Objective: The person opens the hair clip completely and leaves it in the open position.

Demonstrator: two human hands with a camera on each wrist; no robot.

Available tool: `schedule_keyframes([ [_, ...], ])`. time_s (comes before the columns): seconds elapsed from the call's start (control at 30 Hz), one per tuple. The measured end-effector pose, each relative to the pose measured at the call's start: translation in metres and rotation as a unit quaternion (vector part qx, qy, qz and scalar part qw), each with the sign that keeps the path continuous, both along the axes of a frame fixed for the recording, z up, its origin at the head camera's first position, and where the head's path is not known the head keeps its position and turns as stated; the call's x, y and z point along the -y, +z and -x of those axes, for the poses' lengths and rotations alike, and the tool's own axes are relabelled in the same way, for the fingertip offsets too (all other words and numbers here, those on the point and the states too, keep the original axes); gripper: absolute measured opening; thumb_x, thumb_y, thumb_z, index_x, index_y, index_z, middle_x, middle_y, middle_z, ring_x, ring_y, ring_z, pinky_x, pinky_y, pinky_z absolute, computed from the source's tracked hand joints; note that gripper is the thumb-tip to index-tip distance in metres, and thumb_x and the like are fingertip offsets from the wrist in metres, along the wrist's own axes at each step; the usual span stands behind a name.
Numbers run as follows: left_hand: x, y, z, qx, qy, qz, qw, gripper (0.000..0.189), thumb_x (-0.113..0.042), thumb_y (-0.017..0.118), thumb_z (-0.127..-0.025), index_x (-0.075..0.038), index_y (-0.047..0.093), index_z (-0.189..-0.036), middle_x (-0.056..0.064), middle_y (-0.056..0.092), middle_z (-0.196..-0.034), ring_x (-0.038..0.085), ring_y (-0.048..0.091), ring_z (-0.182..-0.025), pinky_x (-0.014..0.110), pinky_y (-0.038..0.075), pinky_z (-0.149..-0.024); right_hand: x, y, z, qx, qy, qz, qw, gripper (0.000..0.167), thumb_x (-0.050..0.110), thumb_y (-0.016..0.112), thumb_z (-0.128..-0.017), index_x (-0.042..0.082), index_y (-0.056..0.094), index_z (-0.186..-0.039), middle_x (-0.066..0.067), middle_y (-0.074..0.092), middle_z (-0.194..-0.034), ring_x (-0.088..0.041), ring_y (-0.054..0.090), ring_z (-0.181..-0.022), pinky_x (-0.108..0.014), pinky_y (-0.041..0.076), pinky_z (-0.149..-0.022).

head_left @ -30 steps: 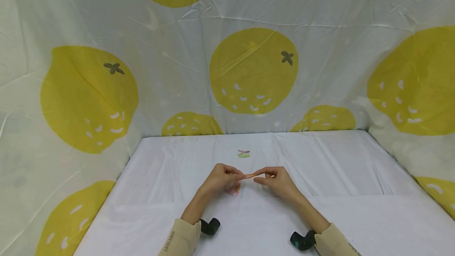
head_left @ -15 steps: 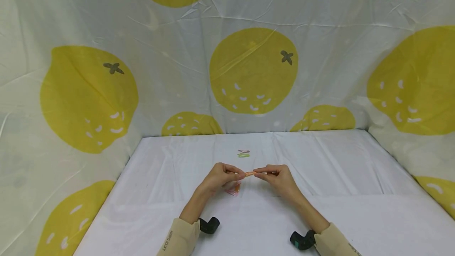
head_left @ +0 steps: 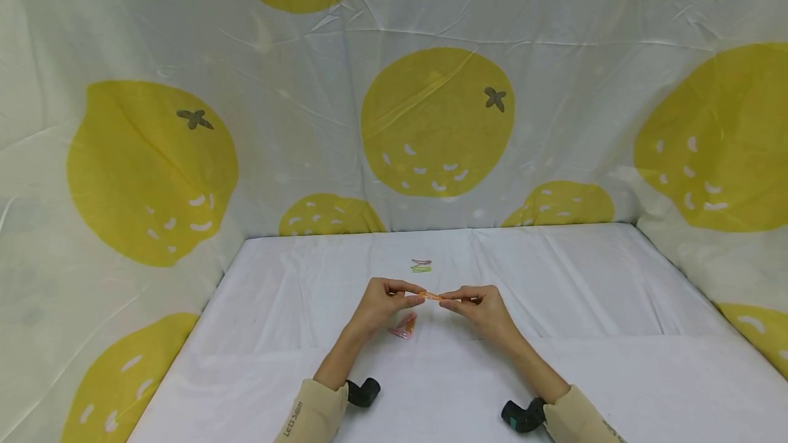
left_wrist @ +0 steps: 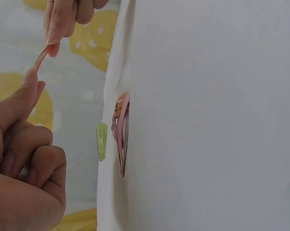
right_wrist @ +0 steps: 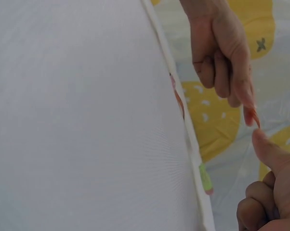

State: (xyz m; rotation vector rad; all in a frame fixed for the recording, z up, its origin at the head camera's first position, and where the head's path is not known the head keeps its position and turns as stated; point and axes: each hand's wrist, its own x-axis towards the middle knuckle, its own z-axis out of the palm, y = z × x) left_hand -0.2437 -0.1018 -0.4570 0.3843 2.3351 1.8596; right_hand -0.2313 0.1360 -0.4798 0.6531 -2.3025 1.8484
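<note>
An orange snap hair clip [head_left: 432, 296] is held level between both hands, above the white table. My left hand [head_left: 383, 301] pinches one end with thumb and forefinger, its other fingers curled in, as the left wrist view shows. At the clip's opposite end, the thumb and forefinger of my right hand [head_left: 477, 304] grip it. Below the left hand a small heap of pink and orange hair clips [head_left: 403, 327] lies on the cloth. Farther back rest a green hair clip [head_left: 421, 269] and a pinkish-brown one [head_left: 421, 262], side by side.
A white cloth [head_left: 603, 299] covers the table. Lemon-printed curtains [head_left: 295, 122] stand behind it and along both sides. Black wrist mounts [head_left: 364, 393] sit by the sleeve cuffs.
My left hand has risen slightly, uncovering more of the heap below. The orange hair clip has tilted, its left end now higher, and stays between the two hands.
</note>
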Motion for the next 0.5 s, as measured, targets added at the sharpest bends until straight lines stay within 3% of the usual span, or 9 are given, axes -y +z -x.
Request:
schedule_keyframes([
  [0.13, 0.0004, -0.0014, 0.0010, -0.009, 0.000, -0.005, 0.9999, 0.017, -0.013, 0.085, -0.086, -0.005, 0.083, -0.101, 0.004, 0.076, -0.091, 0.006, 0.028, -0.056, 0.019, 0.026, -0.051, 0.0008, 0.0015, -0.0012, 0.008, -0.006, -0.005, 0.9999, 0.013, 0.012, 0.082, -0.088, 0.005, 0.084, -0.098, -0.017, 0.077, -0.082, -0.003, 0.050, -0.064, -0.018, 0.044, -0.061],
  [0.3, 0.0017, -0.0015, 0.0015, -0.013, 0.001, -0.011, 0.9999, 0.017, -0.013, 0.086, -0.085, -0.005, 0.084, -0.100, 0.011, 0.079, -0.096, 0.006, 0.034, -0.061, 0.019, 0.028, -0.054, 0.0013, 0.0036, -0.0029, 0.024, -0.012, -0.008, 0.9996, 0.014, 0.016, 0.082, -0.089, 0.008, 0.084, -0.100, -0.022, 0.072, -0.078, -0.002, 0.040, -0.061, -0.018, 0.039, -0.059],
  [0.5, 0.0026, -0.0002, 0.0016, -0.016, -0.003, -0.032, 0.9993, 0.020, -0.011, 0.085, -0.085, -0.003, 0.083, -0.102, 0.014, 0.079, -0.101, 0.006, 0.041, -0.069, 0.020, 0.030, -0.059, 0.0020, 0.0047, -0.0026, 0.016, -0.011, -0.002, 0.9998, 0.014, 0.013, 0.081, -0.089, 0.006, 0.084, -0.100, -0.014, 0.080, -0.092, -0.003, 0.050, -0.066, -0.017, 0.045, -0.064],
])
